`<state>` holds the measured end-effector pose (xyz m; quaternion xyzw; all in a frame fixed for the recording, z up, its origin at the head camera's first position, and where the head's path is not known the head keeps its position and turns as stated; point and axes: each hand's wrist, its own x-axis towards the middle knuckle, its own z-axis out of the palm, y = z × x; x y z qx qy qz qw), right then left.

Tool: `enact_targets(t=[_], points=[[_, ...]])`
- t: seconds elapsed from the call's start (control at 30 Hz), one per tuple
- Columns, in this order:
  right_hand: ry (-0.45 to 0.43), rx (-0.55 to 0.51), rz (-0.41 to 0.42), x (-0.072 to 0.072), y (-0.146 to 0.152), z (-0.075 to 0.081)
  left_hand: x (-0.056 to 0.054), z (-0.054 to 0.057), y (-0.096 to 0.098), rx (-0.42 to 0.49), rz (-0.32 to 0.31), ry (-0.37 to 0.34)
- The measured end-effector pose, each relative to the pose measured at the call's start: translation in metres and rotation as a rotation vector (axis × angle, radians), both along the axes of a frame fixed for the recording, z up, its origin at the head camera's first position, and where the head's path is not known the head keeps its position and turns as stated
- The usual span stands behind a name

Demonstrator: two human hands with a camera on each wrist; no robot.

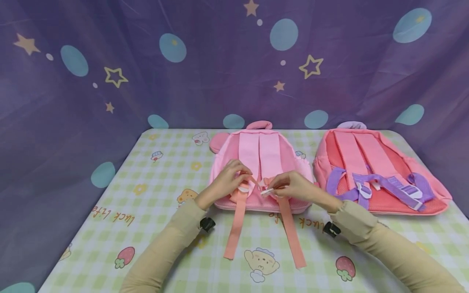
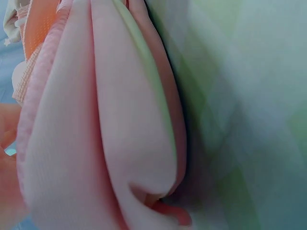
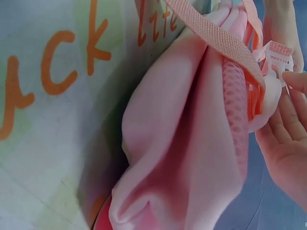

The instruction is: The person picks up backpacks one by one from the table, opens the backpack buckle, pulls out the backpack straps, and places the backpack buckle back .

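A light pink backpack (image 1: 231, 152) lies on the table with its shoulder straps facing up. Over its lower part, my right hand (image 1: 293, 185) pinches a white plastic buckle (image 1: 266, 191) on an orange webbing strap; the right wrist view shows the buckle (image 3: 279, 62) at the fingertips. My left hand (image 1: 231, 178), just left of it, pinches a short piece of orange strap (image 1: 253, 180) between thumb and fingers. Two loose strap tails (image 1: 239, 228) hang from the backpack toward the front. In the left wrist view the backpack's side (image 2: 129, 105) covers most of the work.
A coral pink backpack (image 1: 329, 140) with purple straps (image 1: 397, 189) and white buckles lies to the right, close beside the first. Both are on a green checked tablecloth (image 1: 165, 244). A purple curtain (image 1: 227, 73) with stars hangs behind the table.
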<state>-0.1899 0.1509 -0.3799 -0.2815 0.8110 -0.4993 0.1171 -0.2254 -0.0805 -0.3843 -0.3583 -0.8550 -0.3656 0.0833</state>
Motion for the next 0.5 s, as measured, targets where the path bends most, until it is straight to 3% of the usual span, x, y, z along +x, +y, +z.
enact_targets(t=[0.3,0.5], points=[[0.129,0.125,0.015,-0.0004,-0.0032,-0.0017,0.0005,-0.0021,0.0005,-0.013,0.005,0.014],[0.150,0.173,0.011,0.0002,-0.0038,-0.0039,0.0008,-0.0038,0.0013,-0.028,-0.004,0.015]])
